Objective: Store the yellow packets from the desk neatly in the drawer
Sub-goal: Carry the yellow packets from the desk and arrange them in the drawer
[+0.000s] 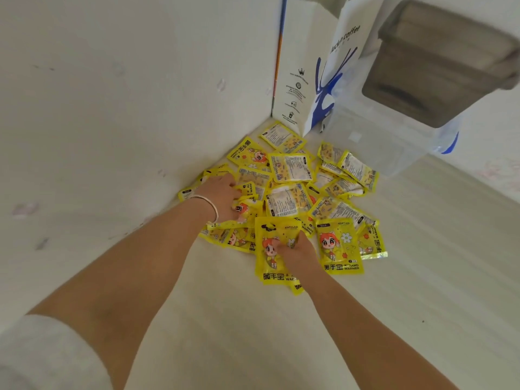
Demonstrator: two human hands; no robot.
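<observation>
Item: yellow packets (289,192), a loose overlapping heap, some face up and some face down, lying in the far corner of the desk (225,333) at twelve o'clock from us, where the wall (112,94) meets the surface. Our left hand (222,198) rests palm down on the heap's nine o'clock edge, fingers spread among the packets; whether it has closed on any we cannot tell. Our right hand (295,251) lies on the six o'clock edge, fingers curled onto one face-up packet, seemingly pinching it, though the grip is partly hidden. Handling note: we judge the step to be gathering; it goes best if we square a few packets into a flat stack, all facing one way, before lifting, since the slick wrappers look prone to slide. Drawer: not in view. Surroundings: pale wood-grain desk, marked white wall, a white and blue paper bag (318,80) standing at one o'clock, a clear plastic box (374,142) beside it at two o'clock.
</observation>
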